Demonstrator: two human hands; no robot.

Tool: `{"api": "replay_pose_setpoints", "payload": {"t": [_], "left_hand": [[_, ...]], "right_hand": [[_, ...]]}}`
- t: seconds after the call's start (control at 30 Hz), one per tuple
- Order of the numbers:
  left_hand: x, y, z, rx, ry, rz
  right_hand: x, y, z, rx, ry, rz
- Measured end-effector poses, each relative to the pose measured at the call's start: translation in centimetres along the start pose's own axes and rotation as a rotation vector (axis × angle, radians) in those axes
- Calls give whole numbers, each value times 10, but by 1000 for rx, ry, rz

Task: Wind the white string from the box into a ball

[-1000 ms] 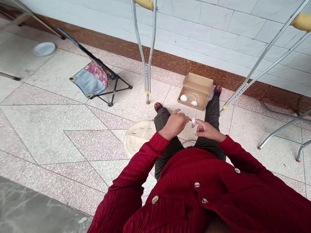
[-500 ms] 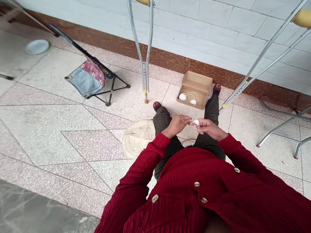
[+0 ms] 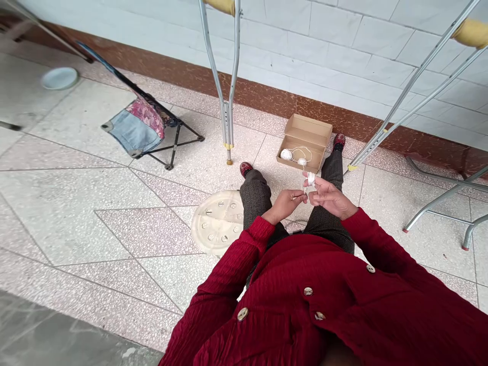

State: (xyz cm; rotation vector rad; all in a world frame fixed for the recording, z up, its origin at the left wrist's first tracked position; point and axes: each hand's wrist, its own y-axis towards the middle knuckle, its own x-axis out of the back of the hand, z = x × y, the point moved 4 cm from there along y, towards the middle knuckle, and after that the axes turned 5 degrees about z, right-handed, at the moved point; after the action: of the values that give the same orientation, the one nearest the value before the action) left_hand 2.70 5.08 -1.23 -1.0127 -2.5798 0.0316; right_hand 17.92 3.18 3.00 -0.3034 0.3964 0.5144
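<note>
White yarn (image 3: pixel 311 179) is wound in a small bundle around the outstretched fingers of my right hand (image 3: pixel 332 200). The thumb of that hand stands apart from the wrapped fingers. Just beside it, my left hand (image 3: pixel 286 204) is closed in a pinch on a strand of the same yarn. A thin strand runs near the fingertips toward an open cardboard box (image 3: pixel 319 133) on the floor in front of me. Inside the box lie a larger ball of white yarn (image 3: pixel 286 154) and a smaller white ball (image 3: pixel 302 161), with loose loops between them.
A crutch (image 3: pixel 227 122) leans on the wall ahead, and another crutch (image 3: pixel 385 129) stands to the right. At left is a folding chair (image 3: pixel 137 129). A cream round stool (image 3: pixel 215 221) sits beside my leg. Metal frame legs (image 3: pixel 430 208) stand at far right.
My right hand's fingers have opened out and lifted, showing the yarn wrapped round them. My left hand has moved slightly down and right, still pinching the strand.
</note>
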Motion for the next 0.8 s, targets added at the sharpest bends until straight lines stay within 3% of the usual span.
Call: {"api": "replay_pose_setpoints", "payload": {"t": [0.1,0.2,0.27,0.37,0.57,0.8], "left_hand": [[-7,-1,-4,8,41,38],[-6,-6,-10,33,97,89],[1,-8,-17,20,128,104],[19,-7,-27,-32,206,31],[43,11,-32,-28,224,-58],[20,22,-14,9,26,54]], "right_hand": [[13,2,-2,5,-213,-5],[33,0,-9,-6,-519,-93],[43,-3,-16,-18,-696,-136],[48,-9,-28,-38,-801,-108],[34,-21,-25,-82,-518,-34],[24,-25,-11,-65,-158,-54]]}}
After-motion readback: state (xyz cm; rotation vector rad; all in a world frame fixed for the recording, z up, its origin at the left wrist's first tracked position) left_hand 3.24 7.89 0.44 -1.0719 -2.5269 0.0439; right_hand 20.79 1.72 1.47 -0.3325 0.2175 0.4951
